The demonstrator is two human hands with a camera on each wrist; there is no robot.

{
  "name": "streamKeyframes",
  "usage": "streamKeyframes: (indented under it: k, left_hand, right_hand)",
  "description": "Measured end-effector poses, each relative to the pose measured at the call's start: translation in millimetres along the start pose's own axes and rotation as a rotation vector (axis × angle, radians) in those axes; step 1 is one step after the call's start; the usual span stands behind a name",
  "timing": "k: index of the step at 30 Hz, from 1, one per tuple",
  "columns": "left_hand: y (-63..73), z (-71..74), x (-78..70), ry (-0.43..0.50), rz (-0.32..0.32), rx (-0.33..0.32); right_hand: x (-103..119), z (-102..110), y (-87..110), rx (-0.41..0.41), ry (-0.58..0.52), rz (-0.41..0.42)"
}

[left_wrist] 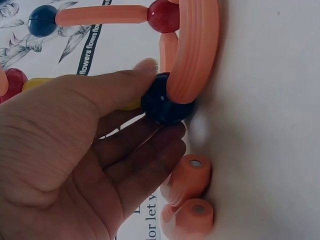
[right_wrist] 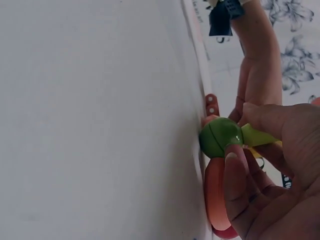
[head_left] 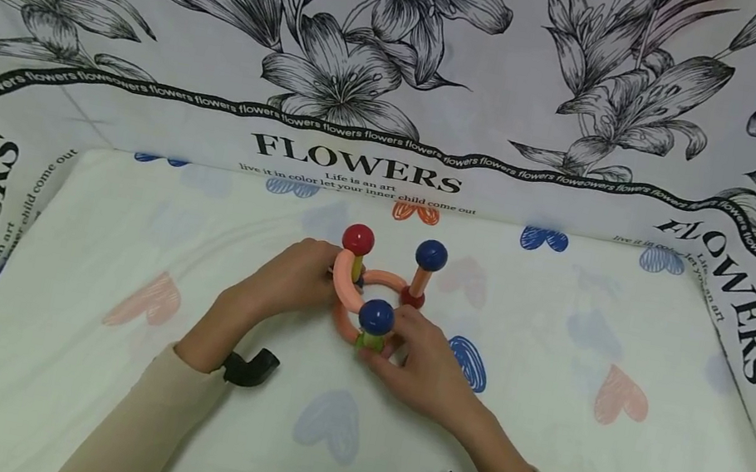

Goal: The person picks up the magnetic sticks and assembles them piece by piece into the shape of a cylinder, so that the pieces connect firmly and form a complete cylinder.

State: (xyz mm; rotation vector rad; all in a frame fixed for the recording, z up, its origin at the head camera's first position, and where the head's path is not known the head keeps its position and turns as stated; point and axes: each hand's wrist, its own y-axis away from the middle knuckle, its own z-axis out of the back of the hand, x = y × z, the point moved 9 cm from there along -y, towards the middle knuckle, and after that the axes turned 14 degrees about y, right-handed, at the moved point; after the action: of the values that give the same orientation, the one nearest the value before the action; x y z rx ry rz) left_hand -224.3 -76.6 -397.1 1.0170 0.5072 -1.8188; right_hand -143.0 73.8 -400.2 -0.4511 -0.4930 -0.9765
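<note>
At the near side of the orange ring (head_left: 342,322) on the tabletop (head_left: 514,454), we are seeing the right hand (head_left: 433,372) pinching the green ball (right_wrist: 217,137) at the foot of the light-green rod (right_wrist: 260,136), thumb and fingers bent in. Above that side of the ring, the near blue ball (head_left: 375,317) is topping the rod. Over the ring's left side, the upper curved rod (head_left: 343,274) is slanting away toward the red ball (head_left: 358,239), its length bowing outward; we are judging that the next move is hinging on how its near end is meeting the near blue ball, with the right hand lying closer to that joint. At the ring's far-left corner, the left hand (head_left: 295,276) is gripping the dark blue ball (left_wrist: 165,105) between thumb and fingers. At the far-right corner, the far blue ball (head_left: 431,255) is crowning an upright rod (head_left: 420,281). In the head view, the right hand is hiding the ring's right arc. Beside the ring, the left wrist view is showing two orange rod ends (left_wrist: 195,167) below the fingers; we are not managing to tell whether they are resting or held.
</note>
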Motion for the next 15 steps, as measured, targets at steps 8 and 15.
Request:
streamKeyframes:
  k: [8,15]
  left_hand:
    - [0.3,2.5,-1.6,-0.025,-0.010,-0.001]
    - [3.7,2.0,1.9,-0.025,0.028,0.006]
  right_hand:
    - [-2.0,5.7,-0.4,-0.055,0.041,-0.017]
    - [-6.3,7.1,-1.6,-0.046,0.059,-0.050]
